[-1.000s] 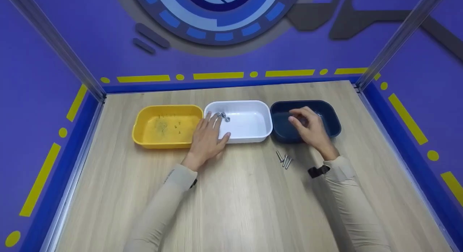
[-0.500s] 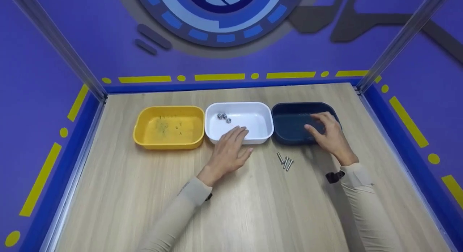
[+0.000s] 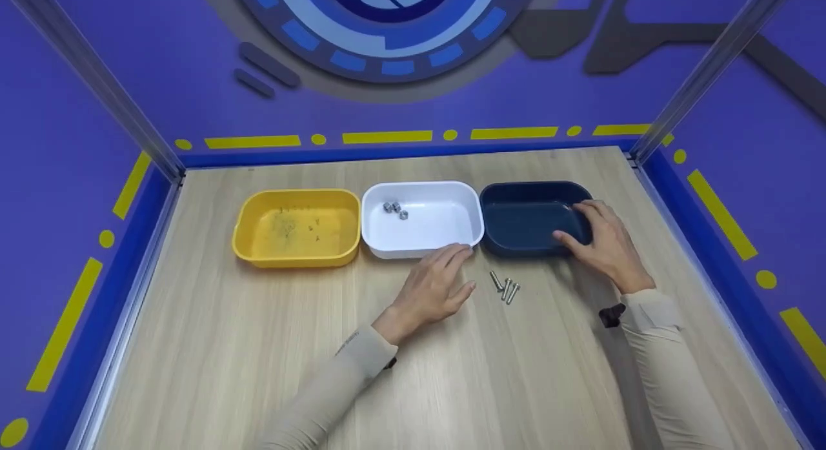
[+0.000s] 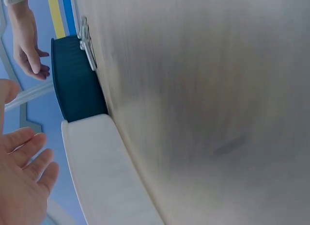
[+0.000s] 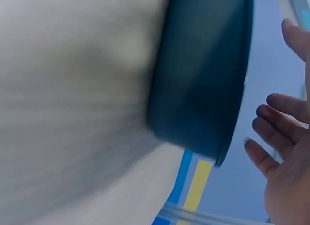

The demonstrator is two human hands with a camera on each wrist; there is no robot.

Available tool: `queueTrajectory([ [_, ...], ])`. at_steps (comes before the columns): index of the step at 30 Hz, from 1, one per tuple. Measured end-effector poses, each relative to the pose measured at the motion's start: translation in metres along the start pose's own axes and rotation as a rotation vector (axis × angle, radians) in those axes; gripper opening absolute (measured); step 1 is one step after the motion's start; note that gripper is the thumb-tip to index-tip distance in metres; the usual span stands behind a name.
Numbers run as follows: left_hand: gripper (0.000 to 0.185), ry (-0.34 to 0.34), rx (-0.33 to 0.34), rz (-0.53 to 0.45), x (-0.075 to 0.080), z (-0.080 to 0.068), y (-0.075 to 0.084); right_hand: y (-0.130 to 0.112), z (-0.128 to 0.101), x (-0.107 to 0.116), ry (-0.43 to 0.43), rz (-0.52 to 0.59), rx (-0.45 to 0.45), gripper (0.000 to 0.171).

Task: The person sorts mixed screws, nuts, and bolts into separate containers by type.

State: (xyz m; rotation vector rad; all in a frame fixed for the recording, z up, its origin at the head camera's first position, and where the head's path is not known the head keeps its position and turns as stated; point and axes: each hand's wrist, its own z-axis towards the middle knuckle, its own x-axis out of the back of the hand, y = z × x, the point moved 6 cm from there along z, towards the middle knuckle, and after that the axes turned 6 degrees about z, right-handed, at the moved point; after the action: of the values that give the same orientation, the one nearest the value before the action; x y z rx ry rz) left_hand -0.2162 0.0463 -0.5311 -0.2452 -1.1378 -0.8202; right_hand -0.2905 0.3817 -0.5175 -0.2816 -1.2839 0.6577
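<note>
Three bins stand in a row on the wooden table: a yellow bin point(image 3: 248, 243), a white bin point(image 3: 419, 246) and a dark blue bin point(image 3: 516, 243). Three metal nuts point(image 3: 395, 208) lie in the white bin's far left corner. Three screws point(image 3: 504, 287) lie on the table in front of the blue bin. My left hand point(image 3: 445, 276) hovers with relaxed fingers just before the white bin's near right corner, left of the screws, holding nothing. My right hand point(image 3: 597, 234) spreads its fingers at the blue bin's point(image 5: 203, 74) near right corner, empty; whether it touches the rim is unclear.
Small specks of debris lie in the yellow bin. Purple walls with a blue base strip point(image 3: 387, 152) and metal corner posts point(image 3: 677, 101) close in the table on three sides. In the left wrist view the white bin point(image 4: 101, 171) and blue bin point(image 4: 75, 79) sit side by side.
My left hand has slid right from the white bin's left edge to the table near the screws. My right hand has moved from inside the blue bin to its near right corner.
</note>
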Motion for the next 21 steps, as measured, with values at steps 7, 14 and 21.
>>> queueTrajectory([
  [7, 0.052, -0.004, -0.041, -0.034, -0.013, 0.007, 0.009, 0.018, -0.002, 0.001, -0.04, -0.065, -0.012, 0.086],
  [14, 0.049, -0.038, -0.045, -0.039, -0.022, 0.016, 0.011, 0.032, -0.003, 0.002, -0.087, -0.097, -0.034, 0.092],
  [21, 0.048, -0.07, -0.049, -0.051, -0.033, 0.023, 0.015, 0.047, -0.007, -0.004, -0.163, -0.135, -0.074, 0.089],
])
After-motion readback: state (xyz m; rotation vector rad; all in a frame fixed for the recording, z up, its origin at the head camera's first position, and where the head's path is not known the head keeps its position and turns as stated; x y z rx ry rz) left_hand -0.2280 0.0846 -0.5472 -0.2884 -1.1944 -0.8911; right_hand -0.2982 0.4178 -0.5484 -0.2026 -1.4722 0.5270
